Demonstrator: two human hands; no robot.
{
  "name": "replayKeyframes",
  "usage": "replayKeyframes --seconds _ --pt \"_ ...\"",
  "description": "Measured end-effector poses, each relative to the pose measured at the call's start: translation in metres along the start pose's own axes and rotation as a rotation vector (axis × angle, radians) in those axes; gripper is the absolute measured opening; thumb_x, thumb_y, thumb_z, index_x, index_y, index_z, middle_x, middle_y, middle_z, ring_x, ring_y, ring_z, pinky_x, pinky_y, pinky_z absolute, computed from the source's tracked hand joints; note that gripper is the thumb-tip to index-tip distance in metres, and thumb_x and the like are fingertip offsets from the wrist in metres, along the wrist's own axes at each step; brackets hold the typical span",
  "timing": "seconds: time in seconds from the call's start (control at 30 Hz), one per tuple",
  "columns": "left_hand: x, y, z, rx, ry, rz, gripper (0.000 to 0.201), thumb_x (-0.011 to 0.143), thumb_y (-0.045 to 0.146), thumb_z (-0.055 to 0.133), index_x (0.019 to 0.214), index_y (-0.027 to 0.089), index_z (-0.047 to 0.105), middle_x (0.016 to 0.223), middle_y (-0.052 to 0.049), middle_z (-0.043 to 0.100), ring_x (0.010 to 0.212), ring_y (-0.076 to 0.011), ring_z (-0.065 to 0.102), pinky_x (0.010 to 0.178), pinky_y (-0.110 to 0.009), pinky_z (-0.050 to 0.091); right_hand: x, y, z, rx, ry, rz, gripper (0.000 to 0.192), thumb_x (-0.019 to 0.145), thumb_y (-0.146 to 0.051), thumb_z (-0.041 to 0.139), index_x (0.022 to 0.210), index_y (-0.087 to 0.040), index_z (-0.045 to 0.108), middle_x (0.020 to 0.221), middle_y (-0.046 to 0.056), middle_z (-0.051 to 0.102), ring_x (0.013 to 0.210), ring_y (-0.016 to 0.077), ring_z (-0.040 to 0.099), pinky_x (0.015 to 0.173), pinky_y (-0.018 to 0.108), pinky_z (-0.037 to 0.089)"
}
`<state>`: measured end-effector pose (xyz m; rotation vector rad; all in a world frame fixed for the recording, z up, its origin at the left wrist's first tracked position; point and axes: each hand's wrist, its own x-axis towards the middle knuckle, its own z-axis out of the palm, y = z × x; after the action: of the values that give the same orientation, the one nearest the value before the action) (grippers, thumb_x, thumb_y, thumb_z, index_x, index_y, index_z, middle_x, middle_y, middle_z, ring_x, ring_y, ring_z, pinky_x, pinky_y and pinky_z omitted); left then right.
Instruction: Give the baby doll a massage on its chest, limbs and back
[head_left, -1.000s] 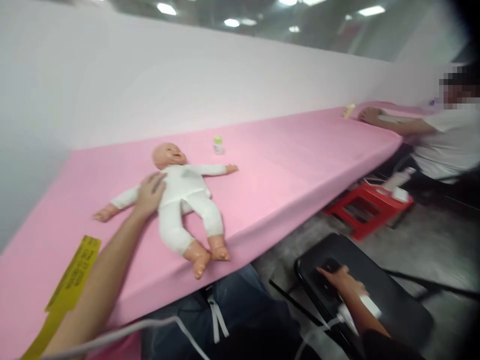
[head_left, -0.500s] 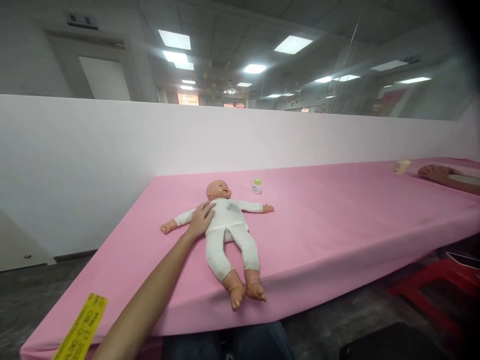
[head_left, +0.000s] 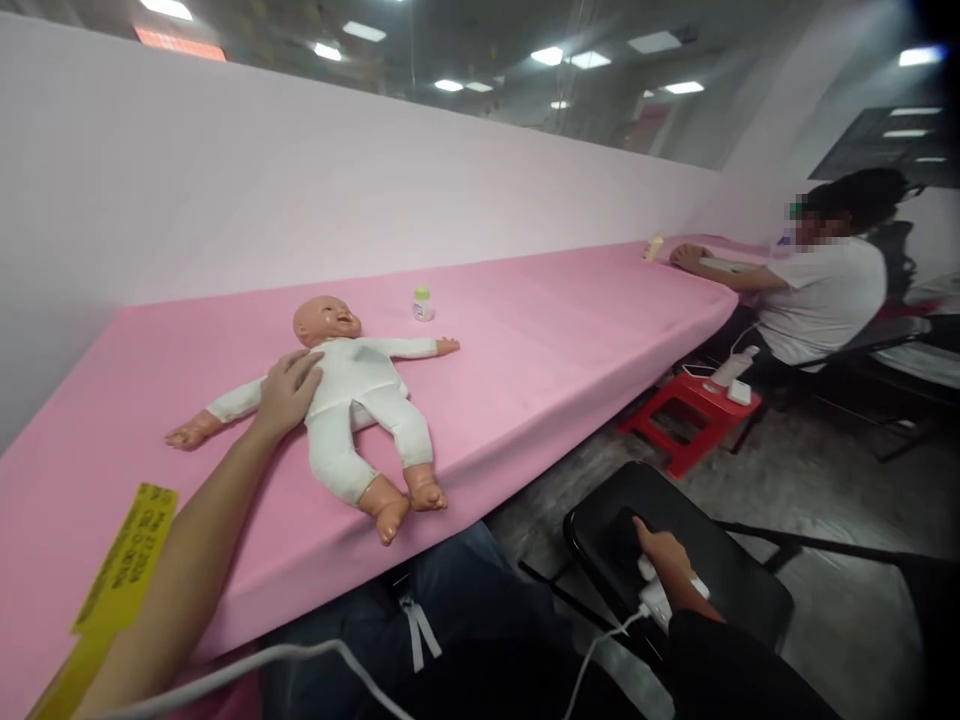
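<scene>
A baby doll (head_left: 352,380) in a white suit lies on its back on a pink-covered table (head_left: 525,350), arms spread and bare feet toward the near edge. My left hand (head_left: 289,390) rests on the side of its chest, fingers lying apart over the suit. Off to the right, my right hand (head_left: 667,555) reaches down to a black folding chair (head_left: 720,570). Its fingers close on a black object (head_left: 622,540) whose kind I cannot make out. Beyond the doll's outstretched arm stands a small bottle (head_left: 423,304) with a green cap.
A white device (head_left: 660,603) with a cable lies by my right wrist. Farther right are a red stool (head_left: 679,420) bearing a bottle and a white box, and a seated person (head_left: 832,290) with hands on the table. A pale container (head_left: 652,249) stands near them.
The view has turned right and down, bringing the chair, the stool and the seated person into sight. My right hand now shows at the chair. My left hand stays on the doll.
</scene>
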<state>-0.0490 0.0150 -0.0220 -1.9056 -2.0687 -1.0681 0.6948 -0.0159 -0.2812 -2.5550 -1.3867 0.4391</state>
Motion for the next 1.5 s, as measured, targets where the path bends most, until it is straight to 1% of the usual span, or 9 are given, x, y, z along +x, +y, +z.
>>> replayKeyframes --seconds 0.13,0.27,0.43,0.57,0.7,0.9,1.07,1.2,1.5 --pt "0.0 0.002 0.0 0.015 -0.014 0.006 0.052 0.103 0.049 0.039 0.14 0.019 0.061 0.146 -0.01 0.053 0.137 -0.0286 0.047 0.123 -0.049 0.032 0.01 0.025 -0.006 -0.074 -0.094 0.103 0.054 0.083 -0.058 0.048 0.093 -0.015 0.079 0.095 0.03 0.075 0.102 0.0488 0.074 0.078 0.059 0.058" --pt "-0.001 0.008 -0.002 -0.003 -0.03 0.003 0.051 0.105 0.044 0.042 0.142 0.015 0.06 0.146 -0.01 0.052 0.138 -0.0281 0.045 0.123 -0.05 0.03 0.006 0.04 -0.009 -0.081 -0.182 -0.015 0.041 0.075 -0.06 0.065 0.08 -0.021 0.078 0.09 0.018 0.078 0.103 0.0415 0.075 0.085 0.048 0.058" --pt "0.0 0.014 -0.003 -0.001 -0.036 -0.028 0.049 0.104 0.044 0.044 0.142 0.017 0.06 0.147 -0.008 0.051 0.137 -0.0255 0.044 0.124 -0.049 0.029 -0.009 0.049 -0.006 -0.119 -0.197 -0.151 0.036 0.062 -0.058 0.08 0.07 -0.023 0.073 0.091 0.014 0.077 0.114 0.0444 0.069 0.093 0.049 0.054" --pt "-0.002 0.018 -0.004 0.015 -0.035 -0.031 0.048 0.105 0.043 0.043 0.143 0.018 0.059 0.147 -0.006 0.051 0.138 -0.0243 0.043 0.125 -0.048 0.027 -0.012 0.057 -0.004 -0.117 -0.169 -0.197 0.034 0.066 -0.054 0.077 0.083 -0.024 0.077 0.097 0.012 0.078 0.113 0.0404 0.069 0.093 0.046 0.054" --pt "-0.002 0.02 -0.004 0.026 -0.045 -0.03 0.048 0.106 0.043 0.042 0.143 0.017 0.058 0.147 -0.006 0.05 0.137 -0.0231 0.042 0.125 -0.047 0.027 -0.011 0.069 -0.005 -0.099 -0.123 -0.197 0.045 0.07 -0.054 0.074 0.103 -0.024 0.077 0.107 0.01 0.078 0.116 0.0373 0.068 0.097 0.043 0.054" --pt "-0.001 0.019 -0.002 0.059 -0.048 -0.01 0.048 0.107 0.041 0.039 0.145 0.016 0.055 0.148 -0.007 0.049 0.138 -0.0216 0.04 0.125 -0.046 0.027 -0.016 0.084 -0.002 -0.063 -0.065 -0.196 0.058 0.069 -0.059 0.072 0.112 -0.021 0.074 0.109 0.012 0.077 0.124 0.0377 0.063 0.104 0.043 0.052" --pt "-0.002 0.02 -0.002 0.042 -0.045 0.024 0.049 0.107 0.041 0.039 0.145 0.014 0.055 0.147 -0.008 0.05 0.139 -0.0236 0.04 0.126 -0.047 0.026 -0.021 0.091 -0.001 -0.027 -0.046 -0.184 0.064 0.071 -0.061 0.069 0.12 -0.019 0.072 0.105 0.012 0.076 0.118 0.0362 0.067 0.098 0.041 0.054" --pt "-0.002 0.023 -0.003 0.018 -0.048 -0.004 0.05 0.106 0.042 0.041 0.144 0.013 0.056 0.147 -0.008 0.049 0.141 -0.0252 0.04 0.125 -0.05 0.026 -0.023 0.096 -0.001 -0.022 -0.016 -0.204 0.064 0.073 -0.06 0.067 0.121 -0.017 0.072 0.11 0.015 0.075 0.121 0.0368 0.063 0.099 0.041 0.052" --pt "-0.002 0.02 -0.001 0.001 -0.023 -0.009 0.055 0.103 0.051 0.041 0.143 0.019 0.06 0.148 -0.008 0.053 0.142 -0.0264 0.044 0.126 -0.048 0.03 -0.018 0.098 0.0 -0.076 0.028 -0.293 0.054 0.073 -0.06 0.069 0.105 -0.018 0.074 0.129 0.016 0.069 0.13 0.0367 0.054 0.113 0.048 0.037"
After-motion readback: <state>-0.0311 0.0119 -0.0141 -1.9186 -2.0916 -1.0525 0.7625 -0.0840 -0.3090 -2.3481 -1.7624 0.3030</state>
